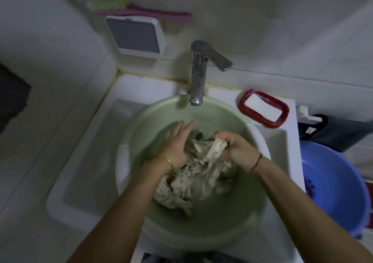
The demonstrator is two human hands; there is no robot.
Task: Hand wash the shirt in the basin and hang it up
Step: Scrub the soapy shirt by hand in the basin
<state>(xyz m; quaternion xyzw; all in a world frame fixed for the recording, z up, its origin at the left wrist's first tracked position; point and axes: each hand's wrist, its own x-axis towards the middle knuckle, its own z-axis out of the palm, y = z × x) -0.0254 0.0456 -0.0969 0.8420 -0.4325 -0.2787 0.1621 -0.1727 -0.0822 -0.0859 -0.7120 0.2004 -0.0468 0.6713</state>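
Note:
A crumpled, wet, pale beige shirt [193, 182] lies in a light green basin [222, 117] that sits in the white sink. My left hand [175, 143] presses on the shirt's far left part, its fingers stretched out straight toward the tap. My right hand [232, 145] grips a bunched fold of the shirt, with fingers curled round the cloth and lifted a little above the rest. Both forearms reach in from the bottom of the view. A thin bangle circles my left wrist and a cord my right wrist.
A chrome tap [198, 75] hangs over the basin's far rim, no water running. A white soap bar lies in a red dish [263, 109] at the right. A blue basin [333, 188] stands at the far right. Brushes [137, 10] and a grey-white holder [135, 35] sit on the wall.

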